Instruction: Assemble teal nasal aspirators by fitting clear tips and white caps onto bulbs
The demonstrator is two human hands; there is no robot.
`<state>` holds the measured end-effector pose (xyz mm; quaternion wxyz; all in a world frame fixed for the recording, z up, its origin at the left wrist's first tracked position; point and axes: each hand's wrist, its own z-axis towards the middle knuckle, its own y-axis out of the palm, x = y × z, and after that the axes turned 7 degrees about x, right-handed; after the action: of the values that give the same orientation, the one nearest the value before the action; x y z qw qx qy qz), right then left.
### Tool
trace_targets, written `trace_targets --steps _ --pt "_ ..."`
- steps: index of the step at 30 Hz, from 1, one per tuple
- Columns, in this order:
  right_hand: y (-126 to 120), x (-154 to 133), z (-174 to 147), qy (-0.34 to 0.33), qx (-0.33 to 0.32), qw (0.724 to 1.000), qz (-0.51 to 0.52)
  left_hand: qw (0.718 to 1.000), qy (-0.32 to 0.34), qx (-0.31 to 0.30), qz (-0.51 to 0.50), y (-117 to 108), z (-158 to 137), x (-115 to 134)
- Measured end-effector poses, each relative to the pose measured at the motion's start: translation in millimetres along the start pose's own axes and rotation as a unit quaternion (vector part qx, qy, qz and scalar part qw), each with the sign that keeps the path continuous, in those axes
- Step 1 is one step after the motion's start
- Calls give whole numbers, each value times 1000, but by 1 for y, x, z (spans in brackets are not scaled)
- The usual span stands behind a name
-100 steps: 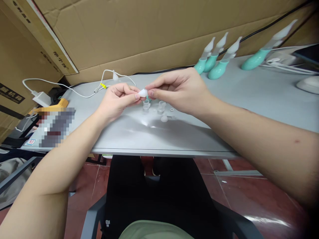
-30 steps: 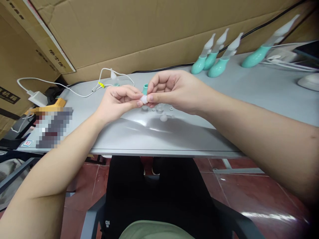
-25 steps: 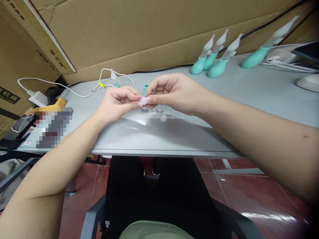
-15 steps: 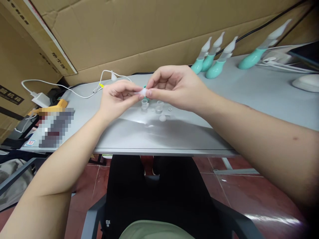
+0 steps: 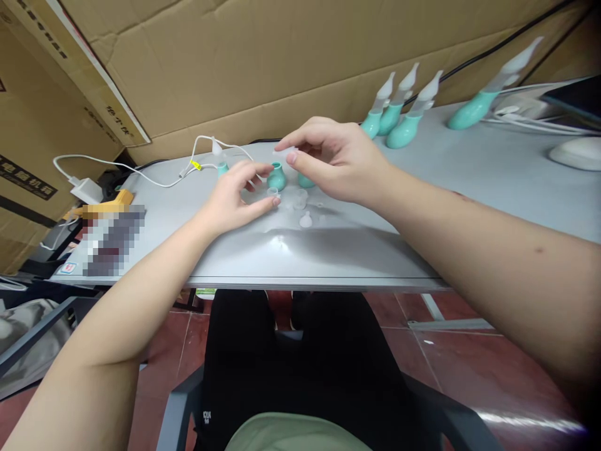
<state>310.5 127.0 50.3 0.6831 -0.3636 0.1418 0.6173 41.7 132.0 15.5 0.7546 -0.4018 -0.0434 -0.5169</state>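
Observation:
My left hand (image 5: 237,195) is low over the desk with thumb and fingers apart. Its thumb tip lies by a small clear plastic cup (image 5: 273,191), and I cannot tell whether they touch. Higher and to the right, my right hand (image 5: 331,156) has a small translucent white piece (image 5: 285,151) between thumb and index finger, blurred and partly covered. Below the hands stand an open-necked teal bulb (image 5: 277,178) and a second teal bulb (image 5: 306,180), half hidden by my right hand. Nearer me are another clear cup (image 5: 300,199) and a white nozzle tip (image 5: 305,220).
Several assembled teal nasal aspirators (image 5: 404,128) stand at the back right. Another (image 5: 216,148) is behind my left hand. A white cable (image 5: 154,180) with a yellow tag loops at left. A white mouse (image 5: 576,153) sits far right; cardboard (image 5: 225,69) walls the back.
My hands have come apart from the white piece they pinched together. The left has lowered towards the clear cup with its fingers spread; the right has lifted slightly.

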Motion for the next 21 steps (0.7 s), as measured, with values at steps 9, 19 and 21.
trace_targets --steps 9,19,21 --pt "6 1 0 41 7 997 67 984 -133 -106 57 2 2 26" --pt "7 -6 -2 73 -22 995 70 982 -151 -105 31 5 4 24" --pt "4 -6 -2 38 -57 995 72 981 -157 -105 43 4 5 23"
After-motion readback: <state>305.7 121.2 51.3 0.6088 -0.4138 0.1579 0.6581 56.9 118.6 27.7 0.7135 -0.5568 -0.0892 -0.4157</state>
